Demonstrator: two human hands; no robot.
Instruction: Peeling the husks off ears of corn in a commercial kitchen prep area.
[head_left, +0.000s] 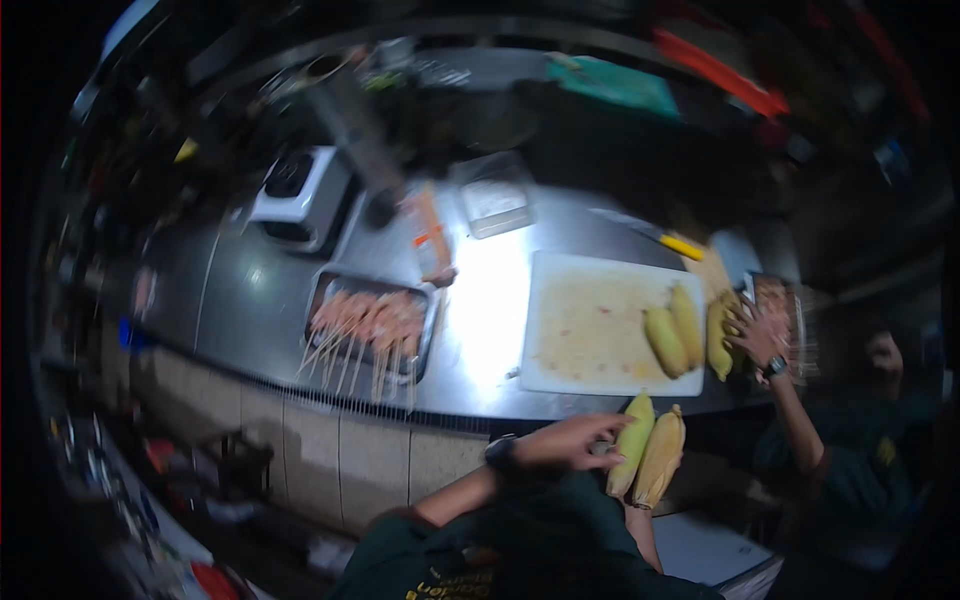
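Note:
Two ears of corn in their husks, one greener point(631, 450) and one paler yellow point(661, 455), are held up in front of me at the counter's near edge. My right hand point(641, 512) holds both from below and behind, and the ears hide most of it. Beside the greener ear is my left hand point(590, 441), its fingers apart and the fingertips at the husk. Two more ears of corn point(672, 335) lie on the right part of a white cutting board point(600, 272), which has small scraps on it.
A co-worker's hand point(757, 335) reaches over another ear of corn point(719, 345) at the right, beside a tray of meat point(777, 300). A yellow-handled knife point(680, 245) lies behind the board. Left stand a tray of meat skewers point(365, 325), a long package point(430, 240), a clear container point(495, 205) and a white appliance point(300, 200).

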